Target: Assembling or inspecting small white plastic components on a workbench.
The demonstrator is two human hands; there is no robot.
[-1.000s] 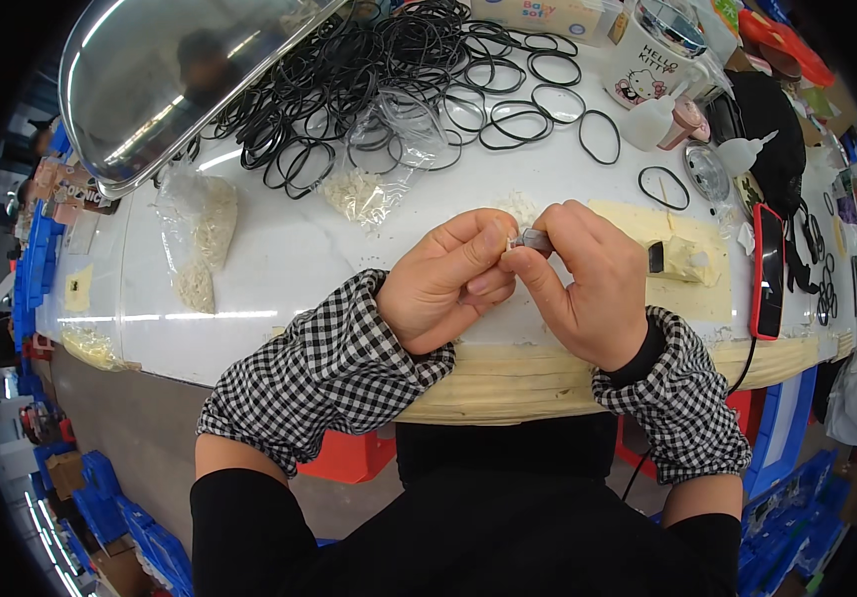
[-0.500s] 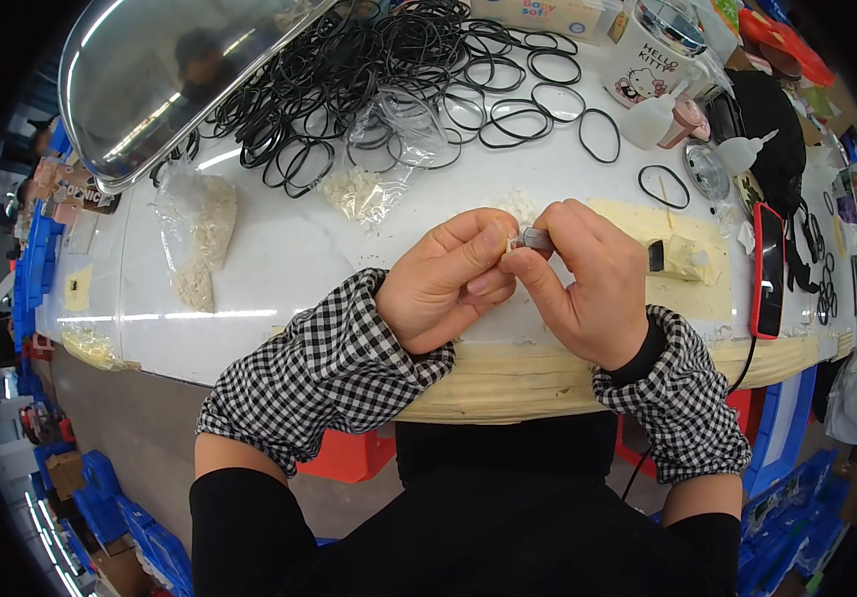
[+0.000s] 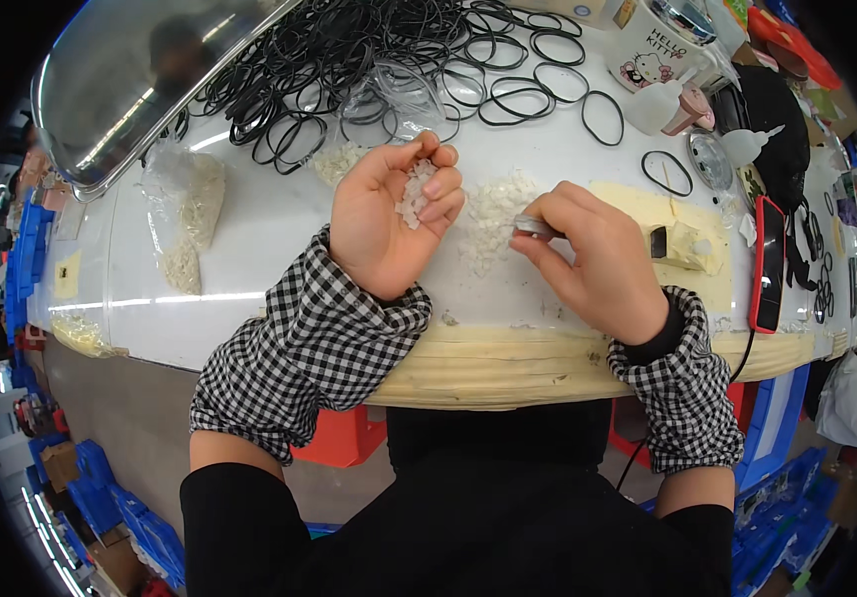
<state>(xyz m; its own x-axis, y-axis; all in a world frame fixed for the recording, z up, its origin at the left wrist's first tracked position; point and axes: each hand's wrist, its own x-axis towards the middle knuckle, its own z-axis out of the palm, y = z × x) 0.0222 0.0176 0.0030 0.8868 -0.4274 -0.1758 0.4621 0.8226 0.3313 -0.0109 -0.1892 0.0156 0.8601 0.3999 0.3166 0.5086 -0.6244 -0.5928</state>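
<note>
Palm up and cupped, my left hand (image 3: 374,234) holds several small whitish, half-clear pieces (image 3: 415,195) under its curled fingers. My right hand (image 3: 603,259) pinches a small grey metal tool (image 3: 536,227) between thumb and fingers; most of it is hidden, so its kind does not show. Between the hands, a loose pile of white pieces (image 3: 493,221) lies spread on the white tabletop (image 3: 279,239). The tool is just beside the pile's right edge, above the table. Behind my left hand, more white pieces (image 3: 335,162) lie by a clear plastic bag (image 3: 404,98).
Many black rubber rings (image 3: 349,60) lie heaped at the back. A clear bag of white pieces (image 3: 195,204) and a large shiny clear cover (image 3: 120,99) are left. Right are a yellowish block (image 3: 689,251), a red-edged phone (image 3: 769,264), squeeze bottles (image 3: 652,107) and a white cup (image 3: 652,55).
My hands have come apart. The left has moved left and turned palm up, showing the pieces in it. My right hand still holds the grey tool, slightly lower right.
</note>
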